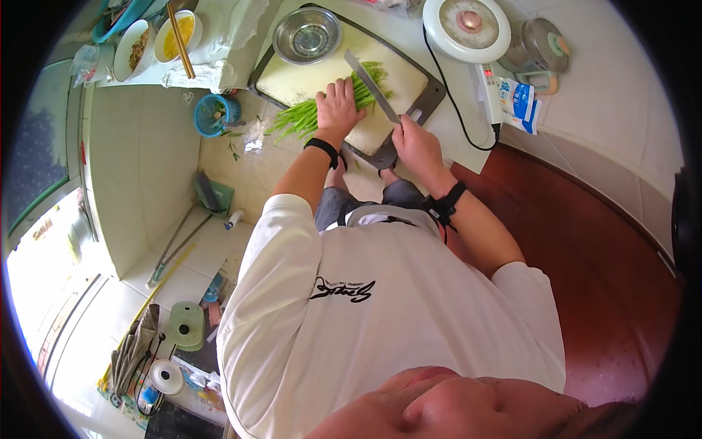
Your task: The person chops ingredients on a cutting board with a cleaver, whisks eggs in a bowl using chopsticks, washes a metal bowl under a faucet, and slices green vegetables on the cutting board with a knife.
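Observation:
A bunch of long green stalks (pixel 300 119) lies across a pale cutting board (pixel 292 79) with a dark rim. Pressed down on the stalks is my left hand (pixel 339 108), its fingers bent over the bunch. My right hand (pixel 418 146) is wrapped round the handle of a knife (pixel 374 89). The blade stands at the right part of the bunch, close to my left fingertips. Shorter green pieces (pixel 376 72) lie by the blade. At the board's upper left corner sits a metal bowl (pixel 307 35).
A white round appliance (pixel 439 33) with a black cable stands right of the board. Two bowls, one with yellow liquid (pixel 175 39) under chopsticks (pixel 180 42), are at the upper left. A blue basket (pixel 208 117) stands below them.

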